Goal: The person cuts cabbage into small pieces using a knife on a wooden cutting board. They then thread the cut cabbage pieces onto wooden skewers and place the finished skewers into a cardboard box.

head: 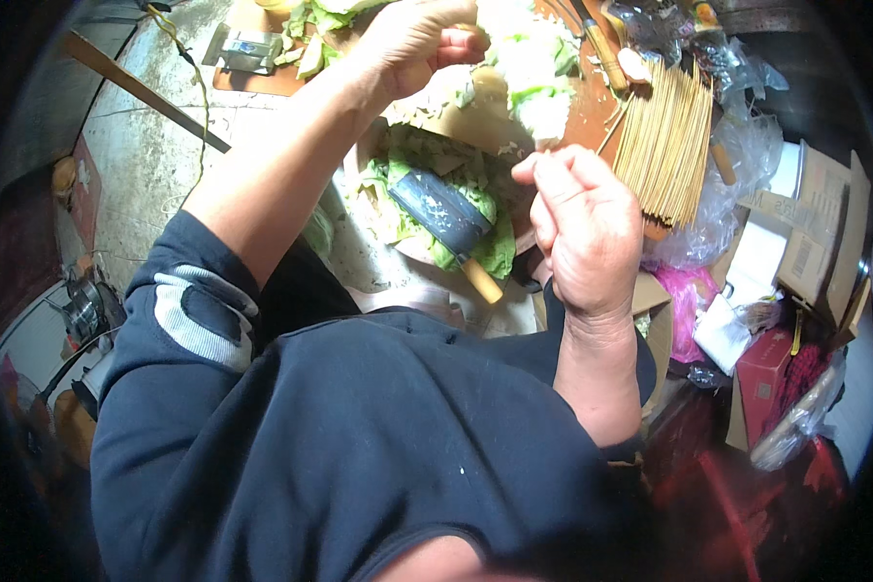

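Note:
Both my hands are raised over leafy vegetable pieces, which look like cabbage. My left hand (pixel 436 47) has curled fingers near the top of the view; its grip is hidden. My right hand (pixel 589 225) has thumb and fingertips close together, and whether a thin thing is between them cannot be told. Below and between the hands, a dark-bladed cleaver (pixel 440 211) with a wooden handle lies on green leaves (pixel 498 254) in a round basin (pixel 422 254). Pale, overexposed leaves (pixel 542 109) lie beyond. A thick bundle of bamboo skewers (pixel 662 145) rests right of my right hand.
A wooden-handled tool (pixel 605 54) lies beyond the skewers. Clear plastic bags (pixel 742 160) and a cardboard box (pixel 815 225) stand at the right, above a red box (pixel 764 371). At the left are a wooden bar (pixel 145 91), a cable (pixel 204 109) and a metal object (pixel 244 51).

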`<state>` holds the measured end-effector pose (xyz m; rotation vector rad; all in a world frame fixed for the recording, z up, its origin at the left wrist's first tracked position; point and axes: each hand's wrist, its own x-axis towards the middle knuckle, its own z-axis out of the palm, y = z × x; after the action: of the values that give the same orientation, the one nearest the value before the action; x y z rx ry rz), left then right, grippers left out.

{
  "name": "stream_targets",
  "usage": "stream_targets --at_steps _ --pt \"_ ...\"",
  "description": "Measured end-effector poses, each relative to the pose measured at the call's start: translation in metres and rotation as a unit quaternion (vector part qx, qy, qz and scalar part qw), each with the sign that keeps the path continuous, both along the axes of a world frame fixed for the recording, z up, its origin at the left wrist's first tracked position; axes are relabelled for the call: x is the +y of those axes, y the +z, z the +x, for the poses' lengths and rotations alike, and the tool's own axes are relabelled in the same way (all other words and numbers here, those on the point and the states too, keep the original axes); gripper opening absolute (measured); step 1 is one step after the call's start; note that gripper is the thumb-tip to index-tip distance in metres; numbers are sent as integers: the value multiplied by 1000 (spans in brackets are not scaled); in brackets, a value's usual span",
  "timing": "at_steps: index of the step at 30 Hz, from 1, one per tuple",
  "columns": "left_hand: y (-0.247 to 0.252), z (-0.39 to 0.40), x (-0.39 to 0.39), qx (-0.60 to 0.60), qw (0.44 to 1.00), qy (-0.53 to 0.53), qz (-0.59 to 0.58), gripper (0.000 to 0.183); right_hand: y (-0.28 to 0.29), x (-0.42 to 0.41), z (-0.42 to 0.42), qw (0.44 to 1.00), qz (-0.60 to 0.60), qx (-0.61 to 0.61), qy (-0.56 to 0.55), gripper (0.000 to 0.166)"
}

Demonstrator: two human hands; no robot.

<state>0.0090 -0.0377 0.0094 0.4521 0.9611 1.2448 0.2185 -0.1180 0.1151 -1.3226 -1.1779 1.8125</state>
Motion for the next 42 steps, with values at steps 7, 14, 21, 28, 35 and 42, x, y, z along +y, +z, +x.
stream_targets --at_steps 7,14,21,28,35,42 --pt "5 -40 1 -73 986 147 26 13 -4 -6 -16 998 -13 -10 66 20" --pt "22 -50 -7 -49 984 161 63 11 -7 -6 -30 996 5 -23 86 20" --pt "23 -55 -15 108 966 140 189 13 -7 -7 -35 996 -16 -5 90 21" --pt "29 -45 -17 94 967 123 200 19 -14 -12 -34 998 -18 29 56 22" --pt "49 -27 -22 94 974 97 180 15 -15 -15 -32 998 -11 53 23 21" --pt "33 -22 -19 172 974 117 85 15 -21 -14 -29 999 -17 36 -14 21"
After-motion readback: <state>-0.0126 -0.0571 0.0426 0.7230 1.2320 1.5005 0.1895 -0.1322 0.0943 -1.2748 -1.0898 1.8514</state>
